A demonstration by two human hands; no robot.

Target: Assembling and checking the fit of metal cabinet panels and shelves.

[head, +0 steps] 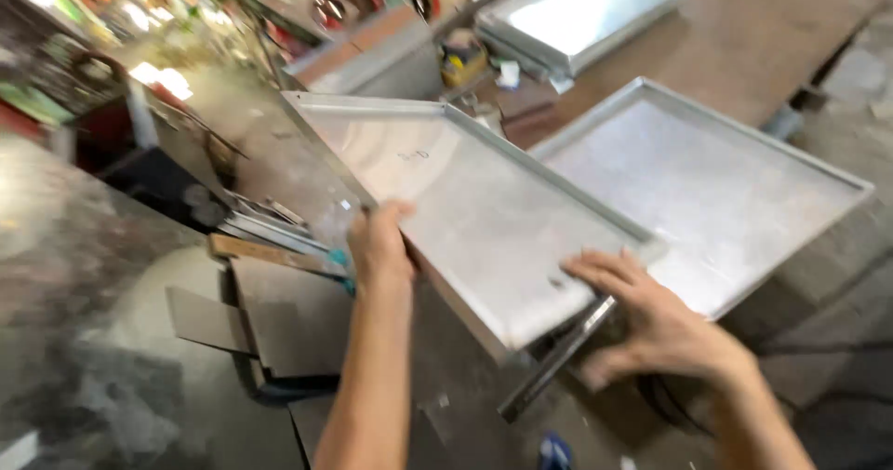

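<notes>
Your forearms come in from the bottom edge, both bare. Your left hand grips the near left rim of a shallow metal tray, fingers curled over the edge, thumb side hidden behind it. Your right hand lies flat and spread, fingers extended, fingertips pressing on the tray's near right corner; palm sits off the tray, so that hand is open, not clamped. Tray is rectangular, dull silver, low folded rim all round, tilted with its far left corner higher. It partly overlaps a second tray of the same kind, which lies flat on the brown surface to the right. A dark metal bar sticks out under the held tray's near corner, just beside your right hand. A third tray sits further back on the surface, well apart from the first two. Cardboard pieces lie on the floor left of your left arm, with a wooden strip near them. Background at top left is blurred; can't tell what's there.
</notes>
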